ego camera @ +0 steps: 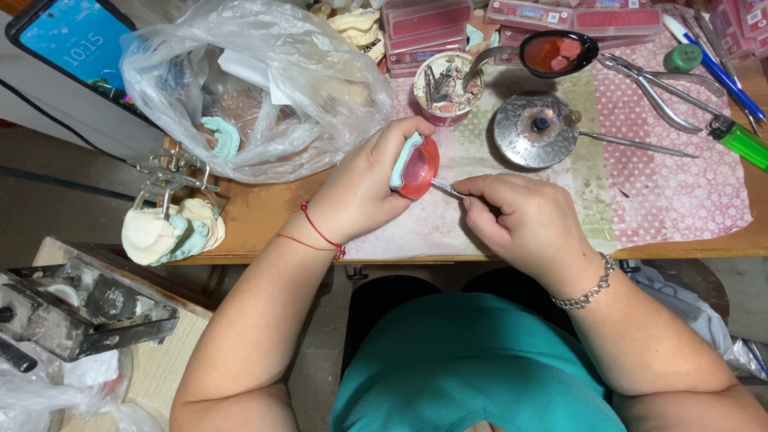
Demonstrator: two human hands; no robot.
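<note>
Over table [264, 216], instrument [445, 188] tip leftward, near-level.

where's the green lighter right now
In the head view, the green lighter lies at the table's far right edge, beside the blue pens and just past the pliers.

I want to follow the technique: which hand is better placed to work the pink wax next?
Right. The right hand holds the metal tool with its tip at the pink wax piece, which the left hand is occupied gripping.

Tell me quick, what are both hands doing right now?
Left hand: closed around a red wax piece on a pale green dental cast.
Right hand: closed on a thin metal tool, its tip at the wax.
</note>
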